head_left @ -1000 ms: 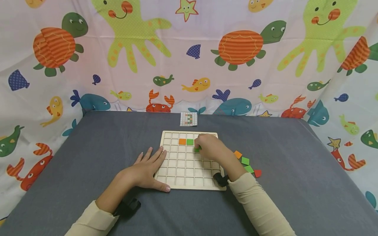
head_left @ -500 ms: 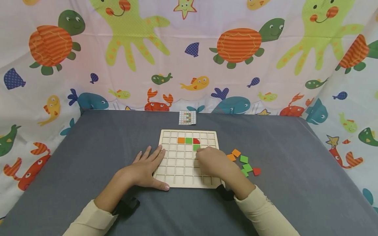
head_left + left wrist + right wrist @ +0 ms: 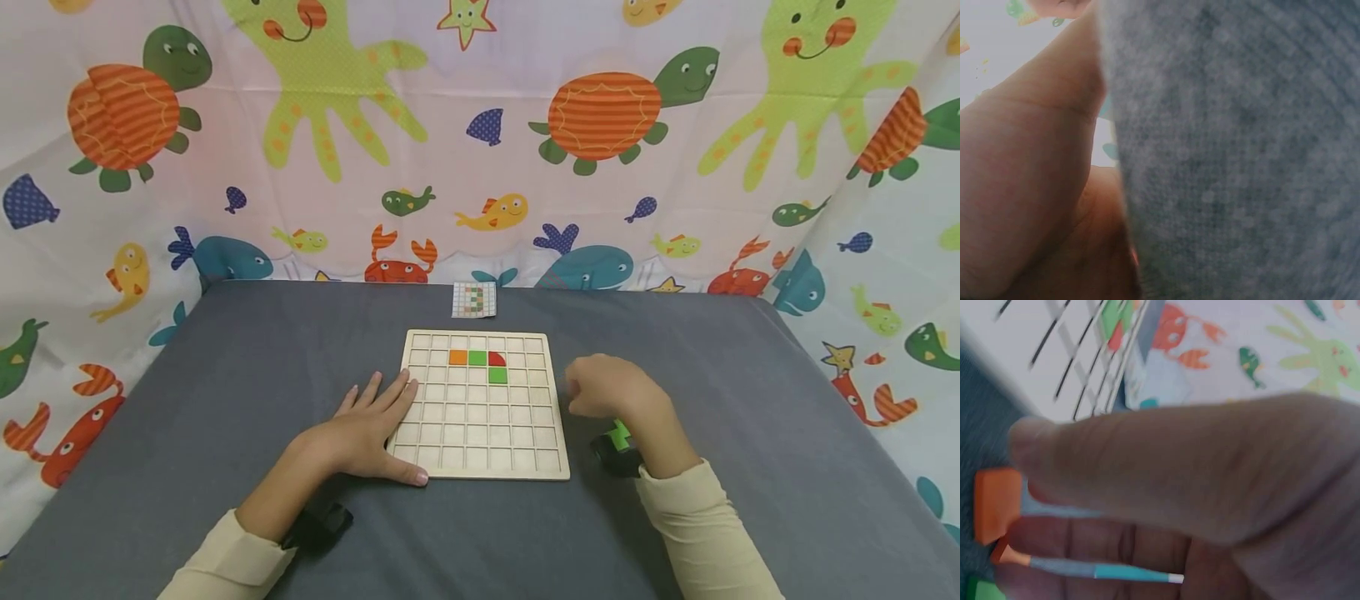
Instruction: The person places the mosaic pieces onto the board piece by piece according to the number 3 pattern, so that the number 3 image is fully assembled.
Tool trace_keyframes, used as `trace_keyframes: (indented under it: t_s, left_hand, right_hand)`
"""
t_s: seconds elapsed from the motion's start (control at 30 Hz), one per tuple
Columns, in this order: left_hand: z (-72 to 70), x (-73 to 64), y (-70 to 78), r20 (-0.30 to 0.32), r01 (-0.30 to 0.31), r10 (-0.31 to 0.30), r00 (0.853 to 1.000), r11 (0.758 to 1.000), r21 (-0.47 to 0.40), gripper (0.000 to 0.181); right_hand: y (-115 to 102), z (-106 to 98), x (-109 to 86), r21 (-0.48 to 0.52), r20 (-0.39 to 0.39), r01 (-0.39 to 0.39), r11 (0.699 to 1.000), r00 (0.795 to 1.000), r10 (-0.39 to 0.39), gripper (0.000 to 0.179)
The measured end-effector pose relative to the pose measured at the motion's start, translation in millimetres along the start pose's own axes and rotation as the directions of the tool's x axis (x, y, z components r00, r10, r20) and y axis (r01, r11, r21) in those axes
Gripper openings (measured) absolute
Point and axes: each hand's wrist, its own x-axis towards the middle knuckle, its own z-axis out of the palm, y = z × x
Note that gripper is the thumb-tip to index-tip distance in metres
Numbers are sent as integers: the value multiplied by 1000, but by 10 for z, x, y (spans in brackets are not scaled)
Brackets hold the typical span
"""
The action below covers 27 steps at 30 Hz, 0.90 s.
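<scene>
A wooden grid board [image 3: 476,436] lies on the grey cloth. In it sit an orange tile [image 3: 458,357], a green tile [image 3: 477,357], a red rounded tile [image 3: 497,359] and a lower green tile [image 3: 497,376]. My left hand [image 3: 360,435] rests spread over the board's left edge. Right of the board, my right hand [image 3: 613,388] hovers over loose tiles, mostly hiding them in the head view. In the right wrist view, its fingers reach out beside a loose orange tile [image 3: 996,505], with a green tile [image 3: 984,589] lower down; no tile is plainly held.
A small card [image 3: 474,300] printed with a coloured grid lies behind the board. A loose green tile [image 3: 619,435] shows beside the right wrist's black camera [image 3: 617,456]. A curtain [image 3: 495,167] with sea animals hangs around the table's back and sides.
My right hand has left the board and moved right to the loose tiles. The red tile and the lower green tile are now uncovered in the grid. My left hand has stayed put.
</scene>
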Motion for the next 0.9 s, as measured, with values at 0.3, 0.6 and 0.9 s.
trace_keyframes:
  t_s: [0.3, 0.6, 0.9]
  left_hand:
    - [0, 14, -10, -6, -8, 8, 1000, 1000, 4, 131]
    - [10, 19, -17, -6, -10, 10, 1000, 1000, -1, 131]
    - [22, 26, -23, -16, -13, 13, 1000, 1000, 13, 131]
  right_hand:
    - [121, 77, 88, -28, -39, -97, 995, 995, 96, 39]
    - [114, 113, 118, -76, -64, -97, 992, 994, 92, 28]
    - [110, 117, 140, -38, -94, -25, 999, 995, 22, 16]
